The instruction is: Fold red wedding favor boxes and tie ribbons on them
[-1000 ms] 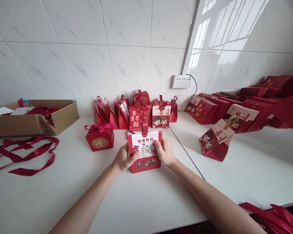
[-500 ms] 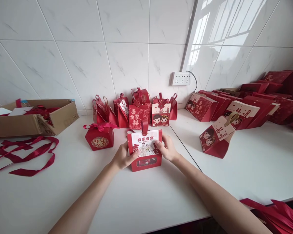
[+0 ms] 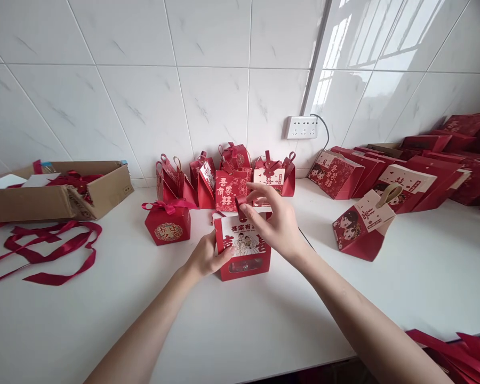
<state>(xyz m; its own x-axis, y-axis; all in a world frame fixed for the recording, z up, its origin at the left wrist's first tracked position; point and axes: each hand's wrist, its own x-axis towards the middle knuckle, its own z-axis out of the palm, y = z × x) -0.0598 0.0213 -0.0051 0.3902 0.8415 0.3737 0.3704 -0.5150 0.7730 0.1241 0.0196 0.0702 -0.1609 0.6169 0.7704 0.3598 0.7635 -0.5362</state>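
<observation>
A red gift box (image 3: pixel 246 271) with a white printed front, a couple drawn on it and a small clear window stands on the white table. My left hand (image 3: pixel 208 255) grips its left side, thumb on the front. At the top, my right hand (image 3: pixel 278 224) is curled around the box's red ribbon loop (image 3: pixel 240 204), thumb against it; the exact finger contact is partly hidden. Just left of the box sits a red box with a ribbon bow (image 3: pixel 168 226). Behind it stand several finished-looking red boxes with loops (image 3: pixel 231 189).
An open cardboard carton (image 3: pixel 32 200) and loose red ribbon (image 3: pixel 64 274) lie on the left. On the right are a tilted box with a beige loop (image 3: pixel 362 226) and rows of red boxes (image 3: pixel 418 178). A power strip (image 3: pixel 302 128) hangs on the tiled wall. More ribbon (image 3: pixel 456 352) is at the lower right.
My right hand has left the box's right side and moved up to the ribbon loop. My left hand keeps its grip. The whole view has shifted slightly.
</observation>
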